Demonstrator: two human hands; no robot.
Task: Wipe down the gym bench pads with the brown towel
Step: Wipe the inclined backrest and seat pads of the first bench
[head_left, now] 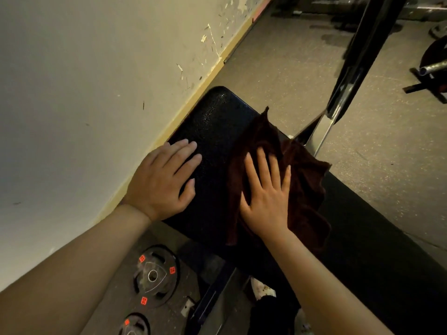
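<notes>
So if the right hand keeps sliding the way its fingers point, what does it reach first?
The right hand, flat on the crumpled brown cloth towel, points up the black textured bench pad. It would likely meet more towel, then the shiny chrome upright beyond; depth is unclear.

Both bare forearms reach forward from the lower edge of the view, the left one coming in from the lower left and the right one from the lower right, so that they draw closer toward the wrists. The left hand (164,180) lies palm down with its fingers straight and close together, the thumb angled out to the side, holding nothing. The right hand (267,192) lies palm down just beside it, its fingers straight and spread apart, pressing flat with no grip closed round anything.
</notes>
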